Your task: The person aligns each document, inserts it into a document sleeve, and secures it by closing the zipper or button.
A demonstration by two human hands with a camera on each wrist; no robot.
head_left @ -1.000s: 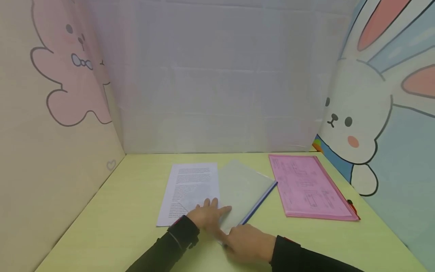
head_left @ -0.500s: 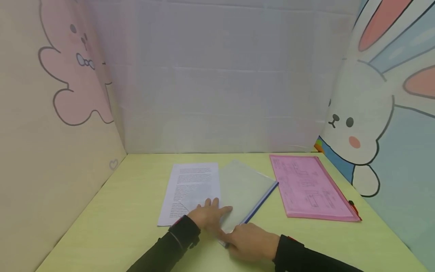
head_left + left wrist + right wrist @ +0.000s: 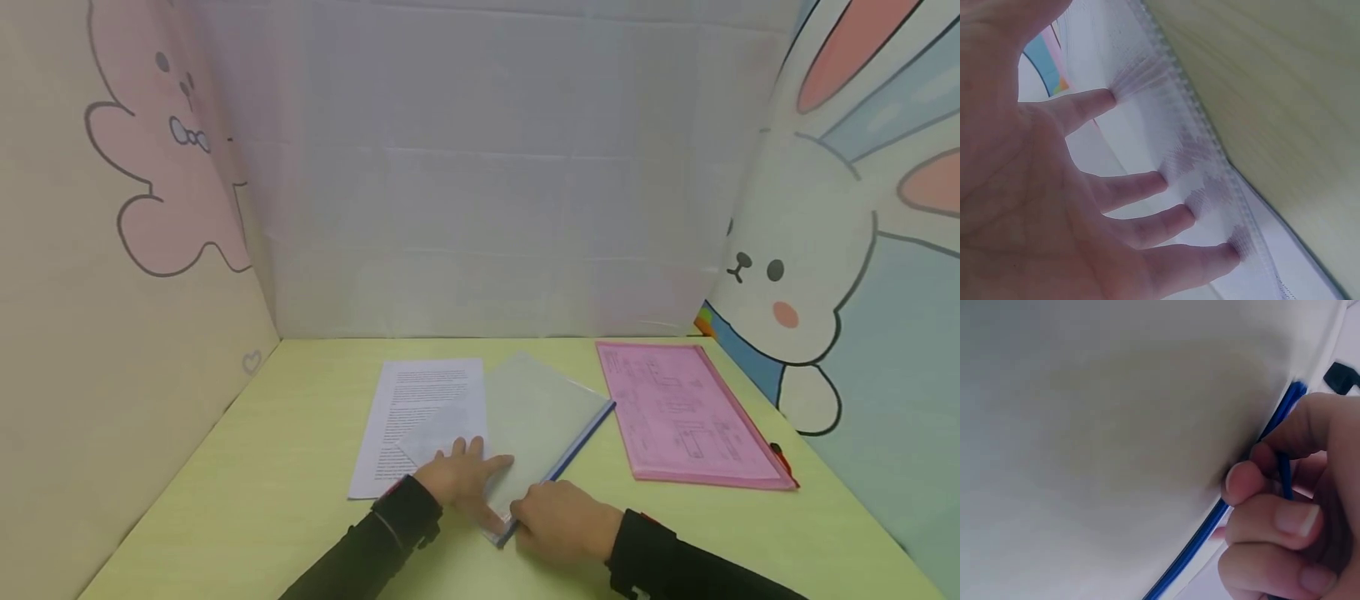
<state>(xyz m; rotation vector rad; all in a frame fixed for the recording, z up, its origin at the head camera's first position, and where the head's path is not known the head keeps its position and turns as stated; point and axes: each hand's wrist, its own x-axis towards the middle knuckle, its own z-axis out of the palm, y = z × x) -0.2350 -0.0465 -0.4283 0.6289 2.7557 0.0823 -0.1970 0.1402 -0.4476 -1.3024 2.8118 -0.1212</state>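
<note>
A clear zip document bag [image 3: 543,408] with a blue zipper [image 3: 583,437] along its right edge lies slantwise on the table. My left hand [image 3: 459,483] rests on its near left part, fingers spread and straight; in the left wrist view the fingertips [image 3: 1175,215] press on the clear plastic. At the zipper's near part, my right hand [image 3: 564,521] has its fingers curled. The right wrist view shows the thumb and forefinger pinching at the zipper, with a thin blue zipper pull [image 3: 1284,475] between the fingers.
A printed sheet of paper [image 3: 420,396] lies partly under the bag's left corner. To the right, a pink zip document bag [image 3: 678,417] with a red zipper lies flat. The pale yellow table [image 3: 247,467] is bounded by walls at the back and sides.
My right hand has slid a little up and right along the zipper, away from the left thumb, and the bag's near corner shows now. The left hand has stayed in place.
</note>
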